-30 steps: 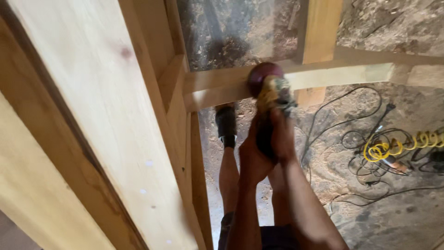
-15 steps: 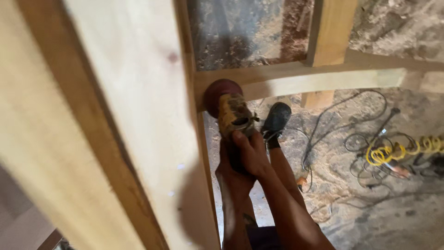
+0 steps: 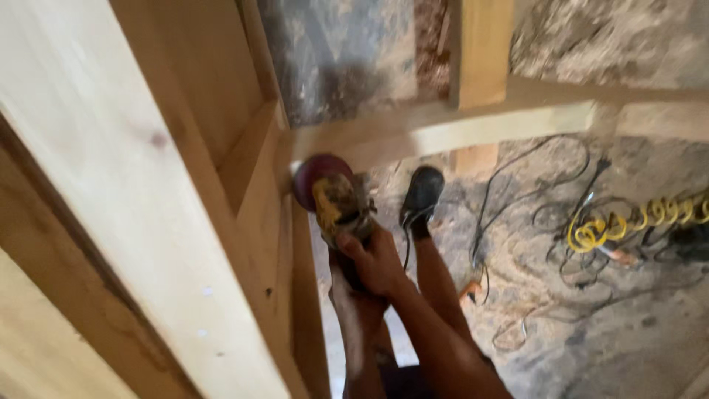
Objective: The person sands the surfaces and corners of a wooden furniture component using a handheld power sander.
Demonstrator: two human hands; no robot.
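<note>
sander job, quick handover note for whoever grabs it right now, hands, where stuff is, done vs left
Right hand: wrapped round the rear of the yellow sander, gripping it.
Left hand: below the right, on the same tool as far as the blur shows.
Sander's dark red disc sits against the inner corner of the wooden frame, just under the horizontal rail.
Cords and a yellow coiled hose lie on the ground.
Done and left: surface finish too blurred to judge.

Soft warm daylight, mild motion blur, near timber out of focus.
</note>
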